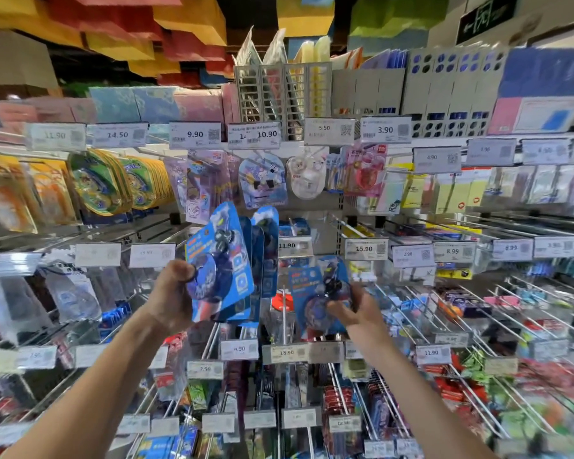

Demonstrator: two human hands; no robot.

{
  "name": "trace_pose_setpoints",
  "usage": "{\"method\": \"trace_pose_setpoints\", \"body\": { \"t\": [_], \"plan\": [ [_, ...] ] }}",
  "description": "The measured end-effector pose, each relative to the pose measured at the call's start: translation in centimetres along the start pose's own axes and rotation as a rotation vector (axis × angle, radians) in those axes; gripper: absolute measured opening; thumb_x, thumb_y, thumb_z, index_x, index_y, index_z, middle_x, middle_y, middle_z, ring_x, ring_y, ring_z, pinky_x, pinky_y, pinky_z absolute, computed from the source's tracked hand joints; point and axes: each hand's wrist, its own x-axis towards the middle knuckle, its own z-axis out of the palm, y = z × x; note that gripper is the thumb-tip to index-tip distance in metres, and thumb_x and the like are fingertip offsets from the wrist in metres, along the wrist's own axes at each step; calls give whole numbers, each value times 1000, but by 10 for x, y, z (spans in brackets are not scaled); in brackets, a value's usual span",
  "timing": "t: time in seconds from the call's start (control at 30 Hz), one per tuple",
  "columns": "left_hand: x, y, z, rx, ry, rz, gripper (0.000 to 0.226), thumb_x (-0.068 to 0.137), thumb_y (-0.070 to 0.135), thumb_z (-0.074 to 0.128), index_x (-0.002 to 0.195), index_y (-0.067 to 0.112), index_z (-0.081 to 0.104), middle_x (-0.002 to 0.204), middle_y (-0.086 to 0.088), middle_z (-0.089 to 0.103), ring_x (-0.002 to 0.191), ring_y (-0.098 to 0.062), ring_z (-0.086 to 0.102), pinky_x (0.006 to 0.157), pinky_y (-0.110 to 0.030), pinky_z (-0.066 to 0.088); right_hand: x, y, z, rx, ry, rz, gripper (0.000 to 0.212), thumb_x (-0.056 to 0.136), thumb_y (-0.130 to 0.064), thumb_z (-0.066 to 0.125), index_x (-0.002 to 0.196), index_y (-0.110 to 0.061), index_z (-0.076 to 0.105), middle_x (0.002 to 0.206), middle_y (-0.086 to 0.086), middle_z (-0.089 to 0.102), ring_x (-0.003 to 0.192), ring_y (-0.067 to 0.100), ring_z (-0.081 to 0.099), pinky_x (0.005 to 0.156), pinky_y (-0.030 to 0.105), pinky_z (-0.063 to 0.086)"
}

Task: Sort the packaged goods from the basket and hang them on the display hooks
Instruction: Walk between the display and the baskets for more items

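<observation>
Fingers of left hand grip fanned blue packs, right hand pinches single pack; hanging step, apparently, next needs its hole threaded onto a hook

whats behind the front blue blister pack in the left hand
Behind the front blue blister pack that the left hand grips, edges of more blue packs fan out. Their fronts and exact count are covered.

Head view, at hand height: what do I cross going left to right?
left hand → stack of blue blister packs that it grips → single blue blister pack → right hand, which holds that pack
</observation>
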Motion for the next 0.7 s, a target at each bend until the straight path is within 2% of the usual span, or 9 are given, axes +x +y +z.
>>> {"method": "trace_pose_setpoints", "body": {
  "t": [0.03, 0.07, 0.13, 0.2, 0.3, 0.43, 0.57, 0.63, 0.7],
  "plan": [
    [7, -1, 1, -71, -44, 37, 46, 86, 13, 54, 118, -19, 61, 114, -36, 67, 107, -42, 69, 95, -48, 55, -1, 4, 2, 31, 17, 36, 21, 90, -7, 73, 107, -8, 62, 97, -1, 72, 93, 15, 71, 68, 17, 55],
    [13, -1, 5, -26, -8, 21, 46, 79, 12, 64, 113, -18, 65, 109, -36, 68, 102, -41, 71, 91, -46, 57, -1, 7, 3, 62, 32, 62, 21, 87, -10, 75, 104, -7, 63, 96, -1, 73, 96, 21, 71, 71, 19, 54],
    [24, 1, 5, 113, 136, -68, 63, 23, 25, 96, 78, -1, 79, 76, -20, 74, 64, -27, 74, 56, -30, 60, 2, 7, 6, 78, 41, 94, 17, 87, -16, 76, 100, -17, 65, 99, -3, 74, 101, 24, 69, 80, 27, 52],
    [25, 1, 17, 174, 225, -73, 71, 1, 28, 94, 66, 4, 78, 64, -14, 71, 46, -23, 67, 41, -24, 53, 4, 6, 6, 76, 32, 118, 16, 91, -16, 74, 97, -25, 61, 101, -10, 67, 97, 15, 63, 87, 31, 45],
    [31, 0, 17, 184, 263, -86, 64, 12, 22, 89, 72, 4, 78, 69, -16, 73, 52, -25, 70, 45, -28, 56, 6, 0, 8, 90, -11, 138, 28, 93, -16, 72, 108, -24, 50, 99, -22, 49, 95, 8, 51, 98, 33, 41],
    [39, 3, 8, 195, 261, -69, 89, 14, 33, 96, 95, 3, 75, 84, -16, 76, 69, -28, 75, 60, -37, 63, 11, 3, 11, 57, -56, 133, 49, 92, -20, 74, 127, -33, 43, 124, -11, 59, 121, 15, 54, 111, 37, 38],
    [51, 9, 16, 250, 251, -76, 87, 12, 36, 96, 92, 7, 79, 87, -13, 77, 71, -26, 75, 61, -33, 62, 13, -5, 17, 16, -37, 89, 56, 72, -49, 81, 120, -27, 61, 110, -12, 73, 92, 12, 64, 77, 33, 52],
    [54, 11, 18, 271, 239, -82, 78, 13, 35, 95, 86, 9, 82, 87, -12, 78, 72, -25, 76, 63, -33, 62, 16, -6, 20, 9, -22, 52, 41, 77, -42, 81, 112, -26, 65, 99, -8, 76, 82, 10, 67, 67, 28, 50],
    [56, 11, 15, 307, 229, -116, 74, 22, 26, 88, 92, 6, 78, 86, -12, 77, 71, -25, 75, 63, -33, 63, 20, -4, 23, 6, 7, 31, 29, 86, -31, 80, 111, -23, 66, 101, -5, 76, 88, 12, 71, 72, 30, 55]
  ]
}}
